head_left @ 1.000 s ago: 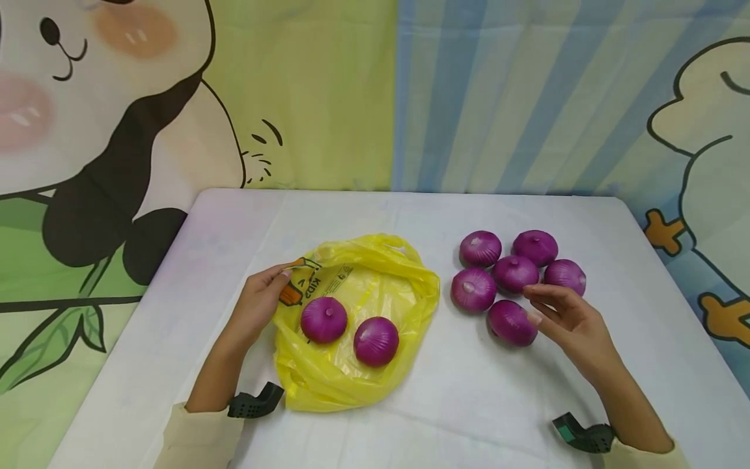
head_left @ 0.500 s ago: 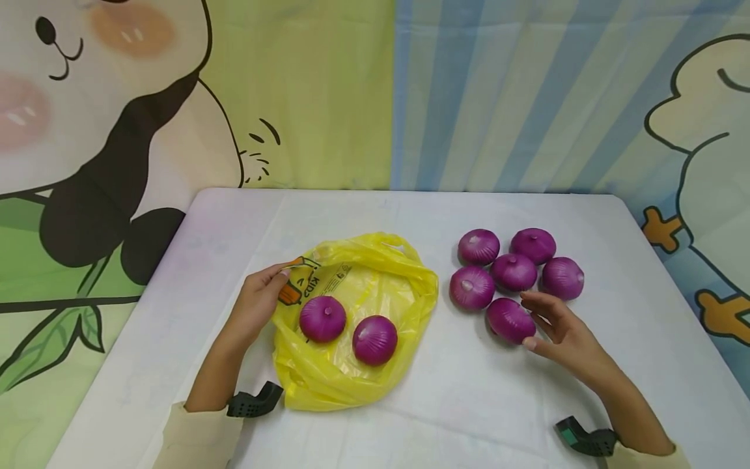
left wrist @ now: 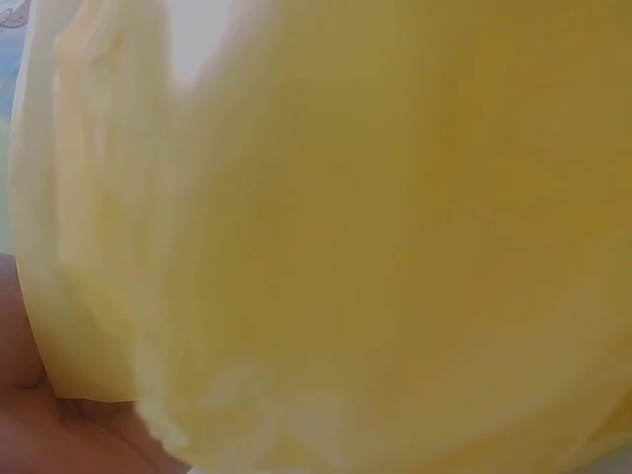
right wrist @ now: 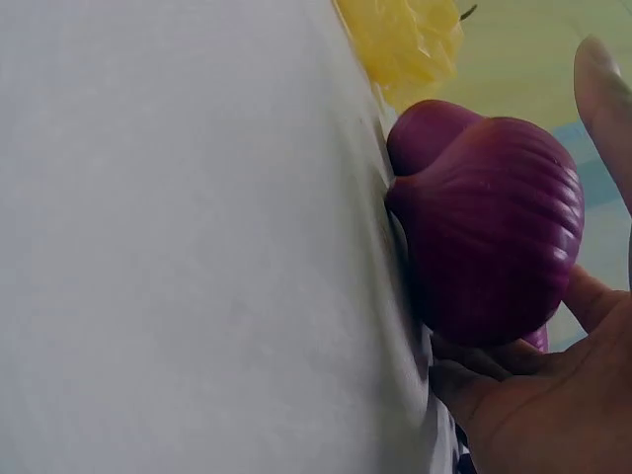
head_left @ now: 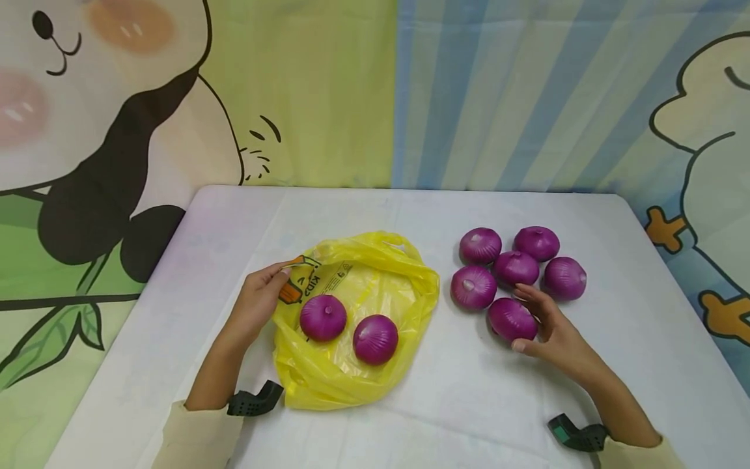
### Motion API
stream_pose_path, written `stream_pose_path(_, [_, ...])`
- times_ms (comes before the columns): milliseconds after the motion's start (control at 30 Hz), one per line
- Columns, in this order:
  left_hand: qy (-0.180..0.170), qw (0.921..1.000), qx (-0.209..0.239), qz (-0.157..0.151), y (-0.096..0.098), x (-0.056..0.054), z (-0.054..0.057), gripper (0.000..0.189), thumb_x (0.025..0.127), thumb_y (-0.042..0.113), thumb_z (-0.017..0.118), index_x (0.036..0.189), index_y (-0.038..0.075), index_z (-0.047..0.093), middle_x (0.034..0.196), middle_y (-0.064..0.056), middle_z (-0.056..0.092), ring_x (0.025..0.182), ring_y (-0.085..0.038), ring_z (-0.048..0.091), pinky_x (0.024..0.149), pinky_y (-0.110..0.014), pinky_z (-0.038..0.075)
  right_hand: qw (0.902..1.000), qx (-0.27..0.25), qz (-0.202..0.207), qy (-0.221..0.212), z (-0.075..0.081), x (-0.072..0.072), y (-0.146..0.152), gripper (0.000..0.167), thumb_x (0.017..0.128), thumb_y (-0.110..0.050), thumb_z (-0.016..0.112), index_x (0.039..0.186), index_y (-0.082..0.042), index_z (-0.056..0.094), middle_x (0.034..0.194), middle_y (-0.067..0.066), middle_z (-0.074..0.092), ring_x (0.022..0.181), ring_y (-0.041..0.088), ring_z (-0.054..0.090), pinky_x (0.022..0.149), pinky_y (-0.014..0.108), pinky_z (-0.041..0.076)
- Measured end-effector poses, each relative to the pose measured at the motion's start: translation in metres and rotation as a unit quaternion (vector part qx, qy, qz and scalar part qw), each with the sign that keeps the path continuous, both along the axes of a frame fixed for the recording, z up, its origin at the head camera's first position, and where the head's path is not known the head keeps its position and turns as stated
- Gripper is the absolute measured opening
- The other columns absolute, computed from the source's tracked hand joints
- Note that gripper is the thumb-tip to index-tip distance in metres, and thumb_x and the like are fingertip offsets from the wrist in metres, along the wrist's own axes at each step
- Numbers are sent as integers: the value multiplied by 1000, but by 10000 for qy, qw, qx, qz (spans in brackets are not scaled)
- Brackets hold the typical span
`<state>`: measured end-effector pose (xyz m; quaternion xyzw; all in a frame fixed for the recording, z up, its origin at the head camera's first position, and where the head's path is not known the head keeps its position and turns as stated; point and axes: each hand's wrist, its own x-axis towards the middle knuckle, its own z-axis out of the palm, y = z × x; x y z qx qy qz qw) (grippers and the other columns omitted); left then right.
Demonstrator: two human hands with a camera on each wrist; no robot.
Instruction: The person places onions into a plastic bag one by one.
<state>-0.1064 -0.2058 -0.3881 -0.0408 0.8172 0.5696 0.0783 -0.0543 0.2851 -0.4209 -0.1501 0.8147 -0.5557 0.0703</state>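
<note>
Onions are purple, the bag yellow, the backdrop partly blue-striped.

1. My right hand has shifted to the left, more around the front onion; one second ago it was hanging at the right of this onion.
2. The thumb went away from the fingers, so the gap between became wider. Now thumb is by the near edge, fingers by the far side.
3. The rightmost onion, before partly covered by this hand, is now uncovered.
4. The dark wrist device moved slightly left also.
</note>
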Motion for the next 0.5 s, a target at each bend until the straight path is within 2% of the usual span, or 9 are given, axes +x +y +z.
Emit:
stream_pose_path(167, [-19,10000,13,12,0,0,-1,46,106,35,40,137,5,56,124,-16,60,104,-23,56,85,-18,46,9989,441,-150,-16,-1,1,-7,90,80,-2,79,152,-13,26,149,18,32,127,-1,34,92,12,38])
stream_pose_path(267, [-28,10000,-7,29,1,0,-1,46,106,34,41,137,5,56,123,-16,61,104,-22,57,84,-18,47,9967,764,-276,-48,-2,2,-10,83,81,-11,81,150,-16,34,146,12,38,122,2,42,89,16,43])
stream_pose_path(400, [-47,10000,-12,44,1,0,-1,45,105,34,41,136,4,56,122,-17,61,103,-23,57,83,-18,47,9934,1094,-325,-82,-1,3,-11,74,80,-20,82,144,-17,44,139,7,45,116,18,52,85,19,47])
stream_pose_path(500, [-62,10000,22,15,0,-1,-1,46,105,34,41,137,5,55,126,-15,59,105,-23,55,85,-17,46,9928,1173,-240,-82,-1,3,-11,73,80,-21,83,143,-16,46,138,7,48,115,28,53,86,20,47])
